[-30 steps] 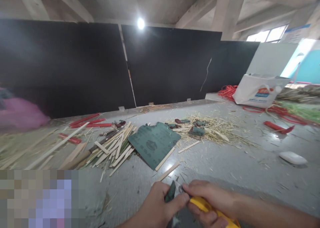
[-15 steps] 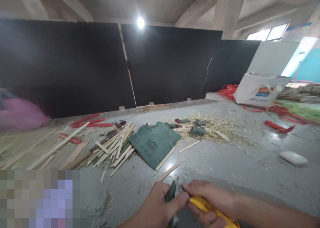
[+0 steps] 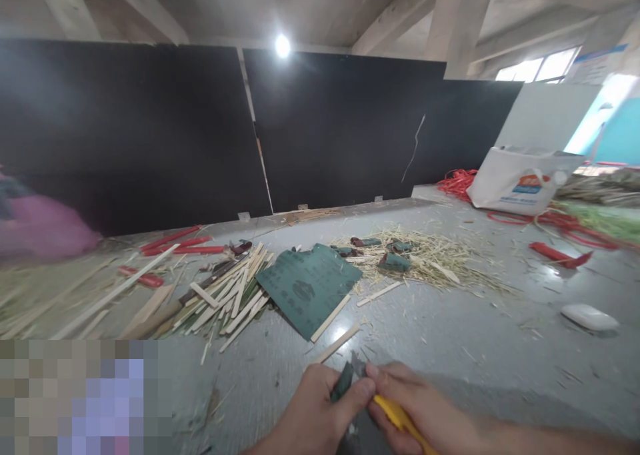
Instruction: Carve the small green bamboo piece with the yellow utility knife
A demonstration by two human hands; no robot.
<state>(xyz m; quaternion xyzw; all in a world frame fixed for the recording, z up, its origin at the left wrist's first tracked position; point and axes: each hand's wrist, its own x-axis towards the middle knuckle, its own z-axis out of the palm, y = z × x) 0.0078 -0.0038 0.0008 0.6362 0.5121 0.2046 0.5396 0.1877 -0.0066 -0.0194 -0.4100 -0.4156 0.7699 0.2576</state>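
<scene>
Low in the head view, my left hand (image 3: 313,415) is closed around a small dark green piece (image 3: 343,380), thumb pressed against it. My right hand (image 3: 420,408) grips a yellow-handled cutter (image 3: 397,415), its metal tip (image 3: 358,366) meeting the green piece between both hands. What lies under the hands is hidden.
A green sandpaper sheet (image 3: 309,284) lies ahead on the grey floor (image 3: 450,335), beside a pile of bamboo sticks (image 3: 225,295) and straw shavings (image 3: 425,255). Red strips (image 3: 175,242) lie far left, a white bag (image 3: 520,182) far right, a white object (image 3: 589,317) at right. Black panels (image 3: 340,128) stand behind.
My right hand has turned and slid slightly left and down, the yellow handle now showing less. The left hand stays put on the green piece.
</scene>
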